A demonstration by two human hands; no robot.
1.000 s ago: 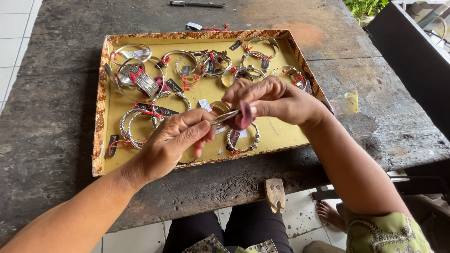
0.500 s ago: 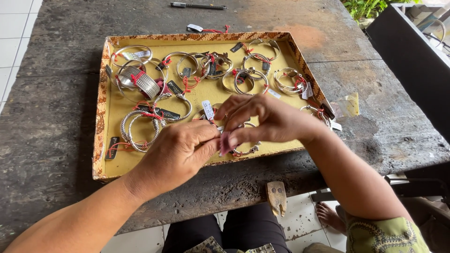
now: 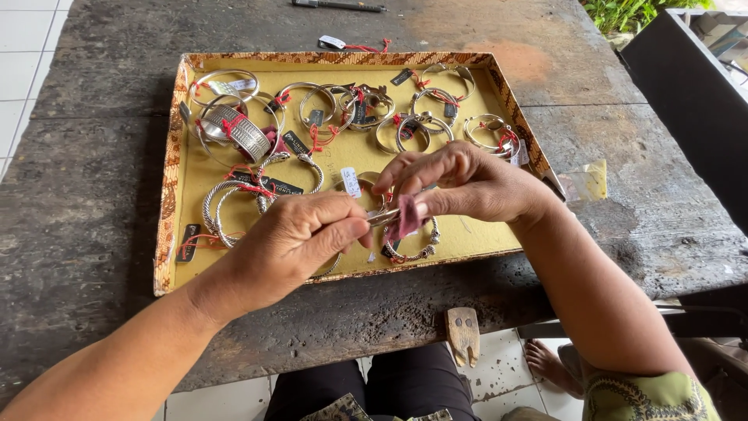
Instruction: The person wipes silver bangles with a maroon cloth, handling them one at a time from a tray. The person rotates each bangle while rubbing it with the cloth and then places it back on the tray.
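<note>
A small silver piece (image 3: 382,217), narrow and shiny, sits between the two hands just above the near edge of the tray; too little of it shows to tell its full shape. The left hand (image 3: 300,238) pinches one end between thumb and forefinger, the other fingers curled under. The right hand (image 3: 460,183) presses a pink scrap of cloth (image 3: 407,217) against the piece with thumb and bent fingertips held close together. Below the cloth lies a twisted silver bangle (image 3: 409,251) on the tray floor. The tray (image 3: 167,210) is shallow and rectangular, yellow inside with a brown patterned rim, and holds many silver bangles tied with red thread; small dark rectangular tags (image 3: 294,143) lie among them, and one white tag (image 3: 351,182) rests near the middle. Beyond the far rim, a white tag on red string (image 3: 333,42) lies on the weathered grey table (image 3: 78,218), and a dark pen (image 3: 339,6) lies at the table's far edge.
</note>
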